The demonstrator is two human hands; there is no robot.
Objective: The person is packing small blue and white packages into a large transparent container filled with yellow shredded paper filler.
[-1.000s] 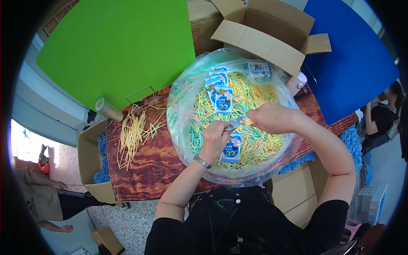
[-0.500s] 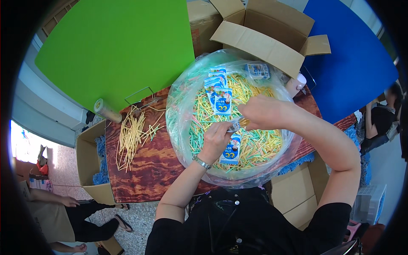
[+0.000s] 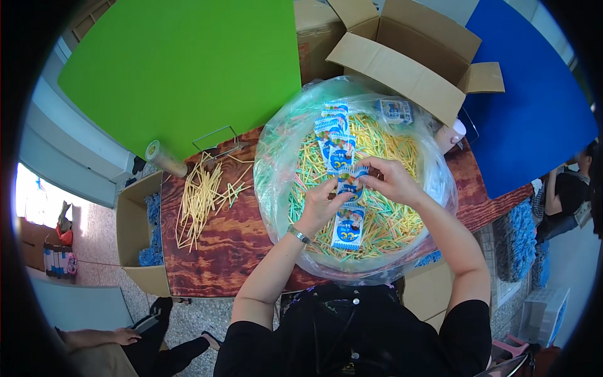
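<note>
A dark reddish wooden worktop (image 3: 213,251) carries a large clear plastic bag (image 3: 276,151) full of thin green, yellow and orange sticks (image 3: 389,220), and both hands work over the middle of it. Beyond the grip lie an open brown cardboard box (image 3: 402,56) and, to either side of it, a bright green board (image 3: 182,69) and a blue board (image 3: 534,100). Well left of the grip, a loose heap of pale yellow sticks (image 3: 198,198) lies on the bare wood. A strip of small blue-and-white sachets (image 3: 339,151) runs from the far side of the bag toward the person, passing through the grip. Both forearms reach in from below, bent inward. The left hand (image 3: 320,204) and right hand (image 3: 389,179) meet, each pinching narrowly one sachet (image 3: 350,182) of the strip between thumb and fingertips.
</note>
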